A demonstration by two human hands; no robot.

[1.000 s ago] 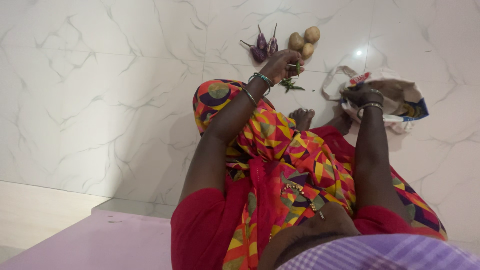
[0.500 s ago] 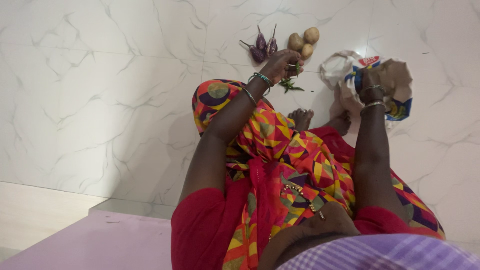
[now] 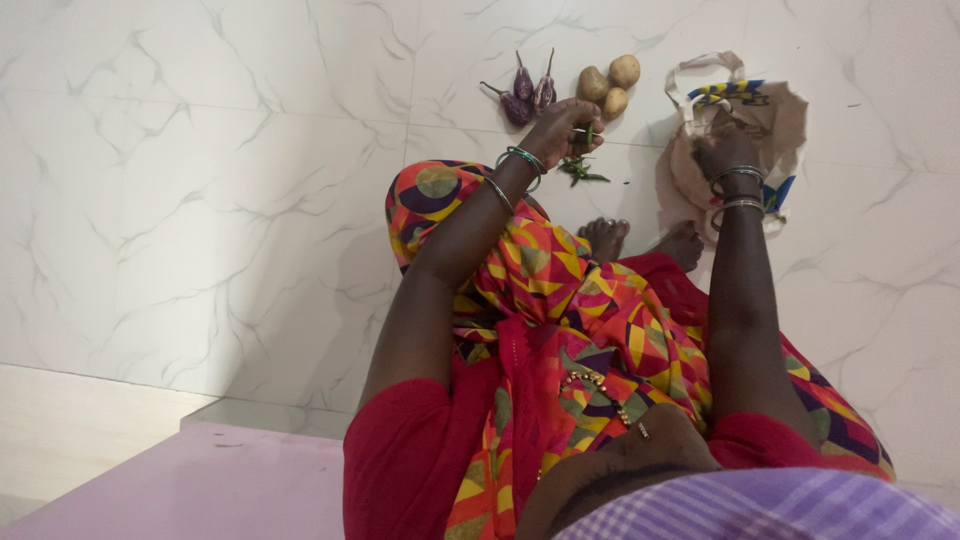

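Bag (image 3: 775,115) lifted upright, right hand (image 3: 728,150) seemingly gripping its rim, left hand (image 3: 562,128) pinching green chillies (image 3: 583,168)

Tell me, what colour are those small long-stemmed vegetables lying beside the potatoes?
The small aubergines are purple, seen in the head view, the only one.

Her left hand (image 3: 565,128) pinches green chillies (image 3: 582,168); her right hand (image 3: 728,150) reaches into the cloth bag (image 3: 785,120) on the floor (image 3: 200,180).

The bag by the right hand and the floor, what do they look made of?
The bag looks like soft cloth or woven plastic, matte: it crumples and has limp loop handles. The floor looks like polished marble or marble-look tile: glossy white, grey veins, straight joints.
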